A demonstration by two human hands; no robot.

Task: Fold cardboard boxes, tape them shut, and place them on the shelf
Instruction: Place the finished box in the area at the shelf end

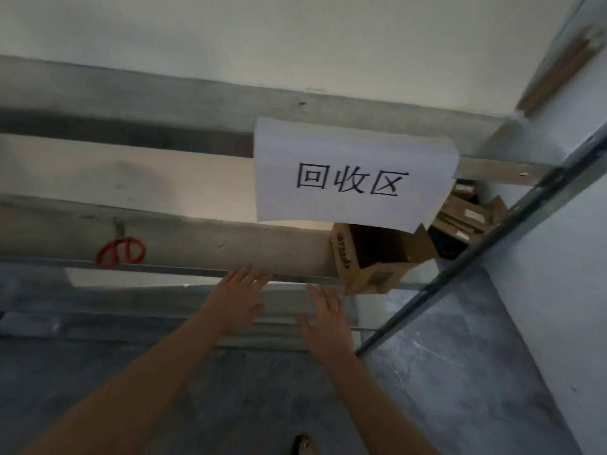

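Shelving [184,244] of grey metal filled the view, its pale boards running from 9 to 3 o'clock. Hung from an upper rail at 2 o'clock was a white paper sign [354,172] with 3 black characters. Just below it, at 4 o'clock, 1 brown cardboard box [368,257] sat at the front edge of the shelf board, untaped, its top flaps standing open over a dark inside, black print down 1 side and a blurred label on another. At 6 o'clock, the left hand [238,300] and right hand [325,320] reached toward the front rail, fingers straight and spread, gripping nothing. Orange-handled scissors [120,252] lay on the board at 9 o'clock.
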